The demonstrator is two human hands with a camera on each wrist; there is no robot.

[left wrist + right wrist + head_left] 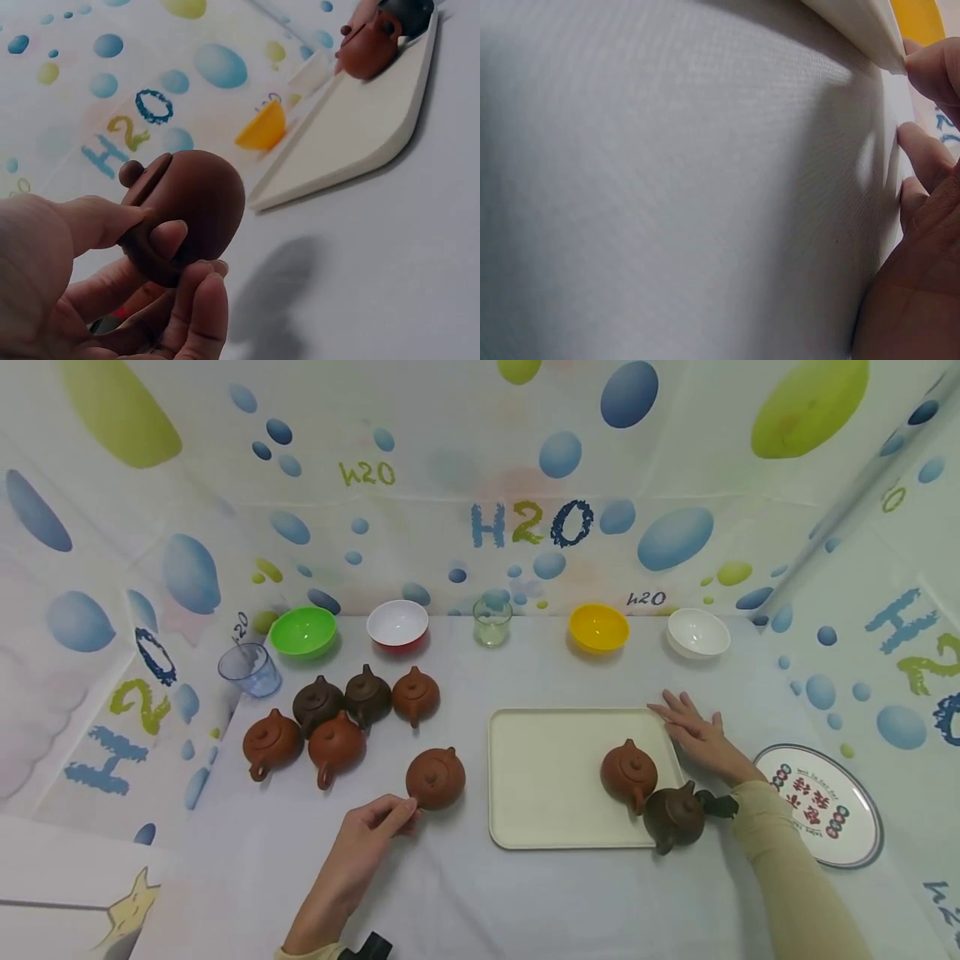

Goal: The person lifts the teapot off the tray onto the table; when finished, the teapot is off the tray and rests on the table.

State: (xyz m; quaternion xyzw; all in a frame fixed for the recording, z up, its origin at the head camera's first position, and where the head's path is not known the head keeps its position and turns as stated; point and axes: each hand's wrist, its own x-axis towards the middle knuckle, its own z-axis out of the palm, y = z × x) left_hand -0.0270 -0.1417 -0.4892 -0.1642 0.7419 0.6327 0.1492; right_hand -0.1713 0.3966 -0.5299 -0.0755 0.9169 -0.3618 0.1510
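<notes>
The left hand is pinching the teapot by its handle, fingers curled, holding it over the surface beside the tray's left edge; the right hand's spread fingers are touching the tray's back-right corner. A firm, level pinch is likely best guarding the lid.

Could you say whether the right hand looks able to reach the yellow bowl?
Probably yes: the right hand is at the far right corner of the tray, and nothing stands between it and the yellow bowl.
</notes>
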